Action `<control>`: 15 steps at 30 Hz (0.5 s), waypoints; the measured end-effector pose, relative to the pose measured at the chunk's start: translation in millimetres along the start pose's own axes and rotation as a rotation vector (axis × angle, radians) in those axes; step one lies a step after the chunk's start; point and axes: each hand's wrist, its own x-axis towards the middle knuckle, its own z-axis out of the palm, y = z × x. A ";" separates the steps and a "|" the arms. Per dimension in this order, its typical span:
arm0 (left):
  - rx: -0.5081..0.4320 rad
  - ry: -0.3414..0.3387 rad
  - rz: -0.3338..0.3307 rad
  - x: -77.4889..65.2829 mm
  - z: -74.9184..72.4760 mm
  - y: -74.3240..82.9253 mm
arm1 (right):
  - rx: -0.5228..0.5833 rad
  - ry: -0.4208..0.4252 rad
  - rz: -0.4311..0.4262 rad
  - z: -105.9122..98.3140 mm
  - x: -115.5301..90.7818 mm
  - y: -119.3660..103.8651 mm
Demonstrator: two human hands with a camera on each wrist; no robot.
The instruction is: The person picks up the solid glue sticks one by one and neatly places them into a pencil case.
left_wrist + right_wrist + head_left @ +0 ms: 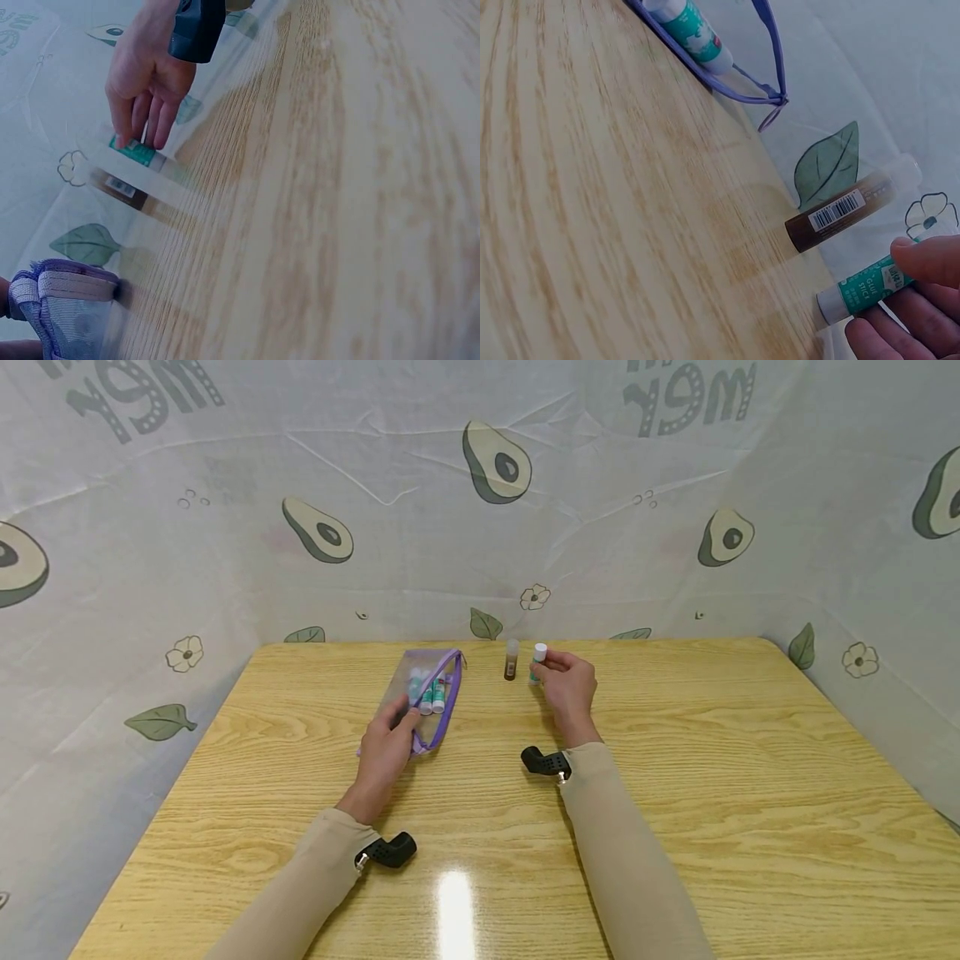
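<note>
A see-through zip pouch [451, 714] with purple edging lies left of the middle in the head view, its mouth facing right. My left hand [384, 752] holds the pouch's near side between thumb and fingers. Several green-and-white glue sticks [438, 693] lie inside it. My right hand [572, 689] pinches another glue stick [874, 286], which is upright with its white end at the tabletop in the right wrist view. Just left of it stands a brown tube with a clear cap [511, 662]; a barcode label shows on it in the right wrist view.
The wooden table [720, 777] spreads out to the right and toward me. A pale cloth [420, 568] printed with avocados hangs behind its back edge and along both sides. Black wrist mounts [393, 850] sit on both sleeves.
</note>
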 end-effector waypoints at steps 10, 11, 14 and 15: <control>0.011 0.006 0.011 -0.9 1.0 -1.3 | -0.002 0.001 -0.025 0.6 0.2 3.4; 0.013 0.008 0.011 -0.7 1.3 -1.4 | -0.003 0.003 -0.029 0.4 0.4 3.5; 0.013 0.014 0.009 -0.2 2.4 -1.9 | -0.008 0.007 -0.045 -0.7 0.9 3.3; 0.011 0.016 0.008 0.3 2.9 -2.5 | -0.004 0.009 -0.050 -0.9 1.0 3.0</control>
